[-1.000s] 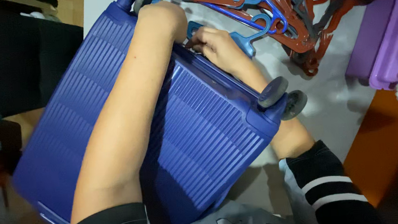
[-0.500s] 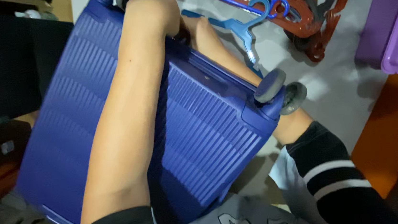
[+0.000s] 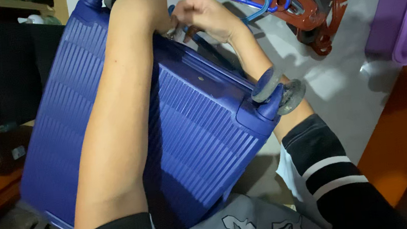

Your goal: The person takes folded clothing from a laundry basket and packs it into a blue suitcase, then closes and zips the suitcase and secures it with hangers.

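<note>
A blue ribbed hard-shell suitcase (image 3: 205,129) lies tilted across my lap, with its wheels (image 3: 280,93) pointing right. My left forearm rests along its top face. My left hand (image 3: 147,1) curls over the far edge, and its fingers are hidden behind it. My right hand (image 3: 207,13) reaches round the wheel side to that same far edge, right beside the left hand. Its fingertips pinch a small metal zipper pull (image 3: 175,33) at the suitcase seam.
A pile of red and blue plastic hangers (image 3: 302,7) lies on the pale floor beyond the suitcase. A purple bin (image 3: 401,18) stands at the far right, next to an orange surface (image 3: 406,136). Dark furniture (image 3: 4,78) fills the left side.
My right hand has slid along the suitcase edge away from the wheels, up to the far corner beside my left hand. The left arm stays across the suitcase.
</note>
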